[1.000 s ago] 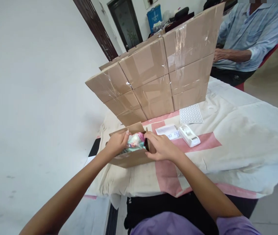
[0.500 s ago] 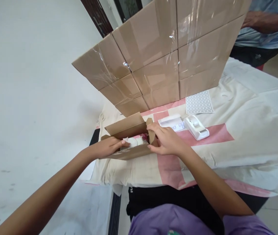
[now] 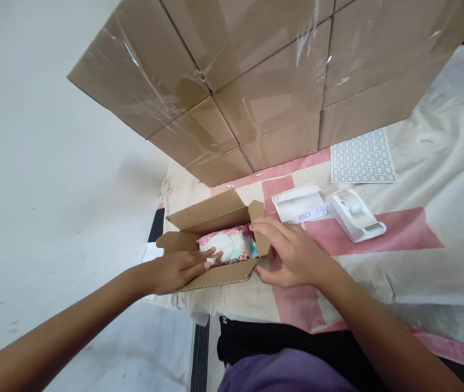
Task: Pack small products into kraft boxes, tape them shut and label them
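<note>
An open cardboard box (image 3: 211,276) stands on the cloth-covered table with its flaps spread. Inside lies a pack of wet wipes (image 3: 236,247), pink and floral with a round white lid. My left hand (image 3: 185,269) reaches over the box's near wall, fingers stretched out and resting on the pack. A small white bit shows by its fingertips; I cannot tell what it is. At the box's right end, my right hand (image 3: 287,250) grips the end, fingers at the end flap and thumb near the front corner. The pack's left end is partly behind my left hand.
A tall wall of taped cardboard (image 3: 264,87) rises behind the box. To the right lie a folded white paper (image 3: 299,204), a white tape dispenser (image 3: 356,215) and a sheet of printed labels (image 3: 362,158). A white wall (image 3: 52,136) borders the left side.
The view has moved closer and lower. The box's near flap now leans outward, and more of the wipes pack shows. My left fingers have stayed on the pack, my right hand at the box's end.
</note>
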Motion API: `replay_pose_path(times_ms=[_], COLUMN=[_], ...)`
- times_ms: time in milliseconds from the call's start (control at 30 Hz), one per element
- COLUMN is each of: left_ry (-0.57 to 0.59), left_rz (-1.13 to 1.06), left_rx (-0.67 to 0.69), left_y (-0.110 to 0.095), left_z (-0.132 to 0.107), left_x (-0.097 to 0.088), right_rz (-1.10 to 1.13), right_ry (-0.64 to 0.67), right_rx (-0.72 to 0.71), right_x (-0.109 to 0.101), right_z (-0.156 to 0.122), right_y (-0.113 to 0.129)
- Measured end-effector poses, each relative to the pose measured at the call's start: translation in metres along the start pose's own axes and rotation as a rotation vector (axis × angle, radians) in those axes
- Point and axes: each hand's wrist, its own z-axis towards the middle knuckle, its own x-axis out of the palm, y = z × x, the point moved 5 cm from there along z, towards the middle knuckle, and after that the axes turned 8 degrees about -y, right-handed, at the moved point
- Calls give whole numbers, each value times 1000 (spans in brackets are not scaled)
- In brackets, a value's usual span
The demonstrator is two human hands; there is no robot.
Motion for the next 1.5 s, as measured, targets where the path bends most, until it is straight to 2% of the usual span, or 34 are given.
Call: replay_pose_path(times_ms=[133,233,300,400,500,567,600,667,700,733,800,833,900,967,1000,1100,1167,1233,1267,1400,1500], left_ry=[72,109,65,-85,-337,-639,-818,-1147,-1226,-1249,-1142,-1068,-962,-970,-1003,-1143,-1209,-1242,-1246,-1185,-1234], left_rz=[42,108,178,281,316,256,186,-18,-156,-290,-489,-550,-606,-603,-584,-481,-415,-397,-416,-521,-525], left_rx=[-29,30,103,139,110,21,-60,-212,-254,-265,-227,-192,-119,-49,-13,57,50,42,58,199,248], left_y=[0,-9,-15,-14,1,19,30,51,59,64,64,62,58,58,60,70,76,80,80,74,72], left_z=[0,2,5,7,-5,-24,-36,-63,-72,-78,-77,-74,-68,-62,-58,-41,-26,-11,-5,12,12], left_x=[7,3,-10,-36,-54,-54,-49,-24,-6,12,45,56,67,65,62,56,56,56,56,54,54], right_rz=[41,71,94,126,177,215,230,244,245,240,227,227,243,300,332,377,331,294,302,443,457], right_ry=[-10,-15,-35,-70,-117,-199,-242,-264,-235,-187,-95,-70,-53,-99,-141,-283,-353,-377,-346,-127,-131], right_rx=[8,23,27,30,8,-15,-31,-71,-90,-106,-113,-109,-100,-35,44,416,587,611,591,526,464], right_x=[1,2,2,2,3,1,0,0,2,4,8,9,12,16,19,33,41,43,44,47,44], right_z=[-1,-2,-3,-5,-10,-15,-17,-21,-22,-23,-23,-22,-20,-16,-13,-7,-5,-2,0,5,6], right_y=[-2,-8,-12,-17,-16,-13,-11,-8,-7,-7,-10,-12,-13,-11,-9,-9,-11,-17,-21,-39,-42])
